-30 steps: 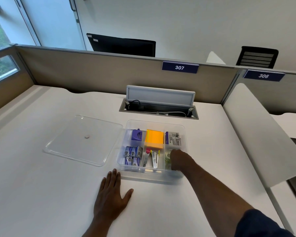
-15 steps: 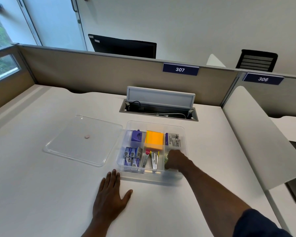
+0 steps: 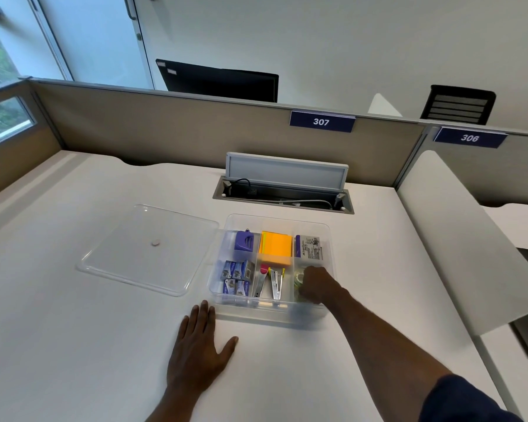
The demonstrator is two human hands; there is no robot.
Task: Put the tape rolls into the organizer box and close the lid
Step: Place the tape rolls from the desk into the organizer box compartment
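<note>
As I look through the head camera, I see the organizer box (image 3: pixel 328 236) standing open on the white worktop (image 3: pixel 73 345), a little in front of the cable hatch (image 3: pixel 284 193). My right hand (image 3: pixel 316 284) is down inside the near right compartment of the box, with the fingers curled over a tape roll (image 3: pixel 299 277), a clear one with a greenish shade. The fingers cover most of the roll, so I cannot tell if they really grip it or only rest on it. If more rolls lie under the hand, I cannot see them.

My left hand (image 3: pixel 200 345) lies flat on the worktop, palm down and fingers spread, holding nothing; the fingertips are just beside the near left corner of the box.

The clear lid (image 3: pixel 147 251) lies flat on the worktop to the left of the box, and its right edge is touching or almost touching the box wall. In the far row of compartments I see a purple object (image 3: pixel 244 240), an orange pad of sticky notes (image 3: pixel 276 248) and a printed packet (image 3: pixel 310 246). In the near row there are small blue staple boxes (image 3: pixel 237 277) on the left and staplers (image 3: pixel 272 283) in the middle.
</note>
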